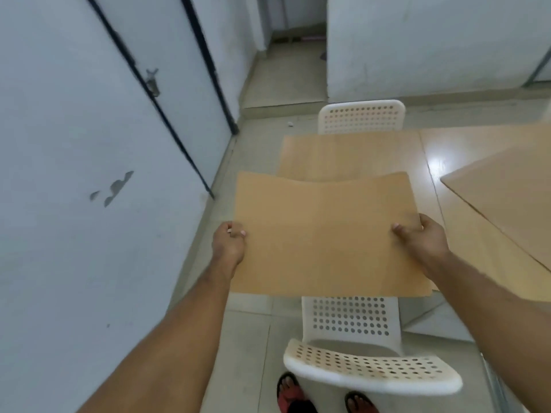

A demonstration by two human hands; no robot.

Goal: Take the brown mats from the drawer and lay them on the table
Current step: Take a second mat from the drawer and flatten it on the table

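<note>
Left of the table [429,156] stands a pale door [89,114] with a dark frame and a metal latch [152,81]. The left hand [229,242] pinches the left edge of a brown mat [322,234], thumb on top. This mat hangs in the air at the table's near left end, slightly bowed, above a white perforated chair [357,320] pushed up to the table's near side. The right hand [423,236] grasps the mat's right edge, thumb on top and fingers hidden beneath. A second mat [343,156] lies flat on the table's far left part, in front of another white chair [360,116] at the table's far side. A third mat [507,186] lies on the table's right part, turned at an angle.
</note>
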